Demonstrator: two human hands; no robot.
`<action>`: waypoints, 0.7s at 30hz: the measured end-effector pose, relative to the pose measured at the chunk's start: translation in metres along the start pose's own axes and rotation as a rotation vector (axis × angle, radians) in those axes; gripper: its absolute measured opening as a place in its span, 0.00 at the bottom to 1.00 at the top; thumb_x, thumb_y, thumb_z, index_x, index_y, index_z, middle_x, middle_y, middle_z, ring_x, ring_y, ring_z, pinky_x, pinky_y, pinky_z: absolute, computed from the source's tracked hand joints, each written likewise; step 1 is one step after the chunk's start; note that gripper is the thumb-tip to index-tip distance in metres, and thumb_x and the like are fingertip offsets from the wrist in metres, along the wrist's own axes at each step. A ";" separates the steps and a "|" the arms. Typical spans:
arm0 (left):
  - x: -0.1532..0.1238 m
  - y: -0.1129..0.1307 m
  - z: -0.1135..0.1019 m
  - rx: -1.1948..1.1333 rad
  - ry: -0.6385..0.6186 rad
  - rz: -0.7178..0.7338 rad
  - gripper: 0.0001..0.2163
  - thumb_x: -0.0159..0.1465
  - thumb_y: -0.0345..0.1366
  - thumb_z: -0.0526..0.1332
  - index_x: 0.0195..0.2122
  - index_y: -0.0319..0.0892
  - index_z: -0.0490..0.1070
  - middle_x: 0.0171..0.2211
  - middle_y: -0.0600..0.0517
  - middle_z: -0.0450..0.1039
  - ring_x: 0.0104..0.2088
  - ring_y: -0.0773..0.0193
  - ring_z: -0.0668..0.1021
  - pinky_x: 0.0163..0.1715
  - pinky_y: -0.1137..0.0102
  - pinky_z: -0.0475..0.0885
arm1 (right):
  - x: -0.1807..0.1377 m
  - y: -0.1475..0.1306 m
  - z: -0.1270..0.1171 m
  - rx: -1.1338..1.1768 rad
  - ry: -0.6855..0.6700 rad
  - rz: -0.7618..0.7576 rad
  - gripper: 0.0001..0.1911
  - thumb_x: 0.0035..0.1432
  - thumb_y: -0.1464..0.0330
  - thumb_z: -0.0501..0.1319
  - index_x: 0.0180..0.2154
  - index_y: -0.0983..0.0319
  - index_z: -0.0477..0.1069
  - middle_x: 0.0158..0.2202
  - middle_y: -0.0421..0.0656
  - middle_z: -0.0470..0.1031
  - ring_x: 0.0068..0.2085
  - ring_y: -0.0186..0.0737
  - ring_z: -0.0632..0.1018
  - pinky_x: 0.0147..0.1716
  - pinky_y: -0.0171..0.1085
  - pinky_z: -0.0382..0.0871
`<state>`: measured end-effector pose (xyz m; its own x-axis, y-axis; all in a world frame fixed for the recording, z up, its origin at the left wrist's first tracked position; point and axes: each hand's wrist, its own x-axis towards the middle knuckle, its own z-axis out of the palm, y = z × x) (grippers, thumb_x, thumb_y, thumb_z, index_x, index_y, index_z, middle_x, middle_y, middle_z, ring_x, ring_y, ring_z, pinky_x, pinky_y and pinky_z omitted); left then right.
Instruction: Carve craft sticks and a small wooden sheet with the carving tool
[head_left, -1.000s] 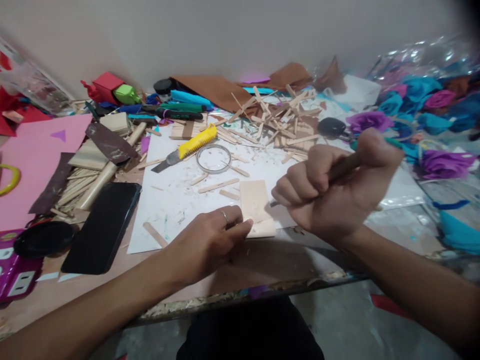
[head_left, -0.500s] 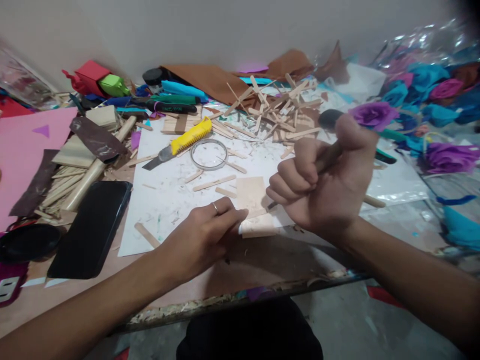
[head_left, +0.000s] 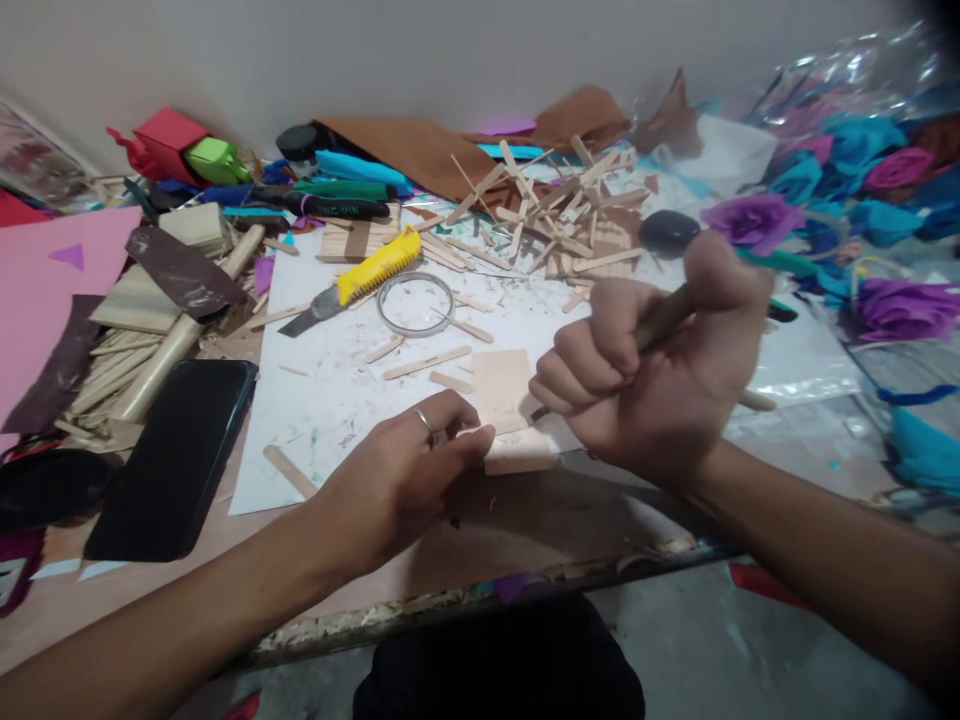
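Pinching hand: the left hand (head_left: 420,470), at the sheet's 8 o'clock, thumb and fingers drawn narrow on its 9 o'clock edge; a ring (head_left: 424,424) on one finger.

Wooden sheet: pale, thin, flat (head_left: 500,385); lies between the two hands at the near edge of the white paper (head_left: 315,400); a line crosses its lower part, the strip on the 6 o'clock side catching more light.

Fisted hand: the right hand (head_left: 649,365), at the sheet's 3 o'clock, raised, fingers curled fully about the tool, thumb uppermost.

Tool: brownish handle (head_left: 666,318), tilted within the fist; dark tip out at the fist's 8 o'clock, close by the sheet's 3 o'clock edge at the crossing line; contact with the wood cannot be told.

Loose sticks: one flat stick (head_left: 427,362) at the sheet's 10 o'clock, a shorter piece (head_left: 451,382) just beside the sheet.

Clear ring-shaped roll: lying flat (head_left: 382,312), 10 o'clock.

Cutter: yellow handle, blade showing (head_left: 379,268), beyond the roll, 10 o'clock.

Stick heap: tangled (head_left: 559,225), between 12 and 1 o'clock.

Phone: black, dark screen (head_left: 176,460), 9 o'clock, well apart.

Paper flower: purple (head_left: 754,220), 2 o'clock, beyond the fist.
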<state>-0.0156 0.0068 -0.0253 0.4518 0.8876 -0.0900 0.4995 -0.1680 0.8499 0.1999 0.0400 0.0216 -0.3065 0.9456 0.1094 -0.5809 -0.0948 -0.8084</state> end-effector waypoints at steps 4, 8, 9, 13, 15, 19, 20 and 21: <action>0.000 0.011 0.003 -0.160 -0.013 -0.247 0.15 0.71 0.51 0.61 0.37 0.45 0.74 0.21 0.57 0.68 0.22 0.68 0.70 0.21 0.74 0.62 | -0.002 0.000 0.002 -0.028 -0.024 -0.008 0.35 0.66 0.45 0.57 0.16 0.58 0.52 0.12 0.32 0.44 0.15 0.30 0.47 0.16 0.37 0.46; 0.001 0.010 0.005 -0.188 0.008 -0.215 0.14 0.71 0.50 0.61 0.38 0.45 0.73 0.21 0.57 0.69 0.22 0.67 0.70 0.21 0.73 0.62 | -0.004 0.001 0.002 -0.066 -0.016 -0.011 0.34 0.68 0.48 0.57 0.17 0.59 0.53 0.13 0.32 0.44 0.16 0.30 0.48 0.18 0.36 0.48; 0.001 0.009 0.005 -0.190 0.008 -0.196 0.13 0.71 0.50 0.60 0.38 0.45 0.73 0.22 0.57 0.69 0.22 0.66 0.70 0.21 0.73 0.62 | -0.004 0.002 0.002 -0.065 -0.018 -0.022 0.33 0.68 0.48 0.57 0.17 0.59 0.53 0.13 0.32 0.45 0.16 0.30 0.49 0.18 0.36 0.48; 0.001 0.006 0.007 -0.191 -0.017 -0.151 0.12 0.71 0.48 0.59 0.38 0.46 0.72 0.22 0.56 0.69 0.22 0.66 0.70 0.20 0.72 0.62 | -0.005 0.009 -0.001 -0.038 -0.054 -0.087 0.32 0.67 0.47 0.57 0.18 0.58 0.53 0.14 0.32 0.45 0.16 0.30 0.47 0.18 0.36 0.47; 0.001 0.006 0.007 -0.202 -0.026 -0.159 0.12 0.71 0.47 0.58 0.37 0.46 0.72 0.22 0.56 0.70 0.22 0.66 0.70 0.20 0.72 0.62 | -0.004 0.012 -0.001 -0.036 -0.057 -0.096 0.32 0.67 0.47 0.57 0.18 0.58 0.53 0.14 0.32 0.45 0.16 0.30 0.47 0.18 0.36 0.47; 0.002 0.008 0.005 -0.235 -0.037 -0.203 0.14 0.71 0.49 0.59 0.35 0.45 0.72 0.25 0.54 0.72 0.24 0.65 0.71 0.22 0.71 0.63 | -0.005 0.012 0.001 -0.041 -0.039 -0.094 0.32 0.67 0.48 0.57 0.18 0.58 0.53 0.13 0.32 0.45 0.16 0.30 0.48 0.18 0.36 0.48; 0.002 0.009 0.005 -0.238 -0.042 -0.217 0.15 0.71 0.50 0.60 0.35 0.45 0.72 0.25 0.55 0.72 0.25 0.66 0.71 0.22 0.71 0.63 | -0.005 0.012 0.001 -0.048 -0.026 -0.087 0.32 0.67 0.48 0.57 0.18 0.58 0.53 0.13 0.32 0.45 0.16 0.30 0.48 0.18 0.36 0.48; 0.002 0.009 0.004 -0.242 -0.046 -0.231 0.15 0.71 0.51 0.61 0.35 0.45 0.72 0.25 0.55 0.71 0.25 0.66 0.71 0.22 0.71 0.63 | -0.005 0.011 0.002 -0.053 -0.019 -0.083 0.32 0.67 0.49 0.57 0.18 0.58 0.53 0.14 0.32 0.45 0.16 0.30 0.48 0.18 0.36 0.48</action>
<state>-0.0073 0.0050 -0.0200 0.3828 0.8691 -0.3134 0.4052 0.1469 0.9023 0.1939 0.0333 0.0131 -0.2731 0.9435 0.1877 -0.5645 0.0008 -0.8254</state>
